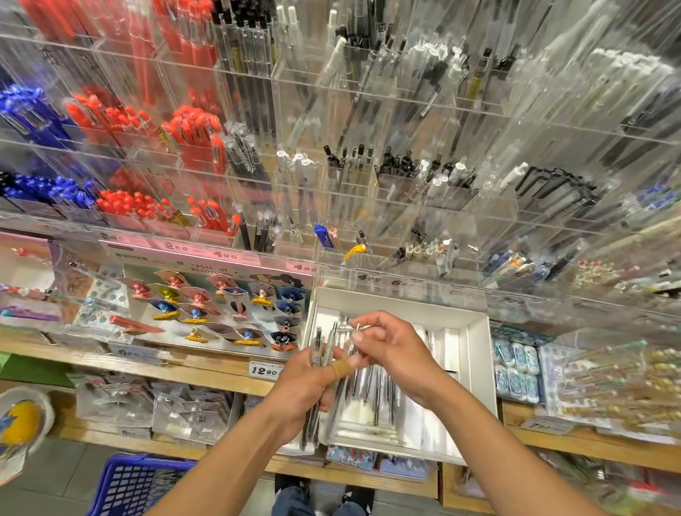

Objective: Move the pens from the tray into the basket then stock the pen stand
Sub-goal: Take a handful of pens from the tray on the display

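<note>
A single wide-angle camera on the person's head looks forward and down, close over a white tray [473, 347] on the near shelf, with the clear pen stand [337, 169] rising beyond.

Pens [378, 385] clear glossy plastic, metal-looking tips; tray [475, 348] matt white card, seemingly; basket [129, 489] blue plastic mesh.

Wooden shelving [202, 373] runs across a stationery shop aisle, with packaged goods [151, 409] stacked on its lower tier, down and left of the hands. Grey floor tiles [49, 475] (partly blurred) lie underneath. A white price tag [265, 370] sits on the shelf edge, just left of the hands.
</note>
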